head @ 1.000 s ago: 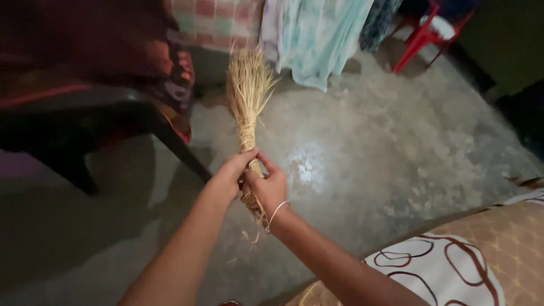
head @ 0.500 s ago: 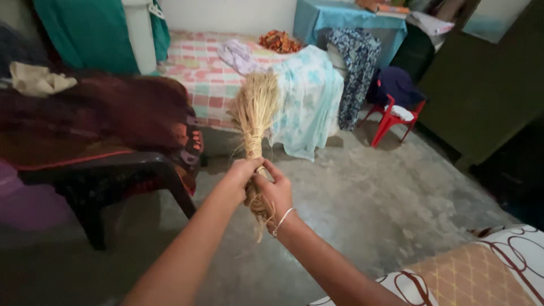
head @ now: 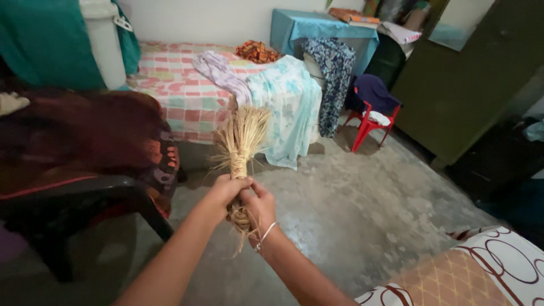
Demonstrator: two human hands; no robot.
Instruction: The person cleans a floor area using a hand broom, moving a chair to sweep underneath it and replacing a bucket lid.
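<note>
Broom (head: 241, 139), a short straw bundle, stands upright in mid-scene, bristles fanning toward the far bed (head: 187, 96). Left hand (head: 224, 192) has a clenched grip on the bound neck; right hand (head: 259, 207), bangle at the wrist, clenches the handle just below, the two touching. A second ago the view looked down at the floor (head: 351, 204); now it has lifted to the room, while both grips stay as they were. Dark chair (head: 85, 198) sits left, red chair (head: 368, 122) far right.
</note>
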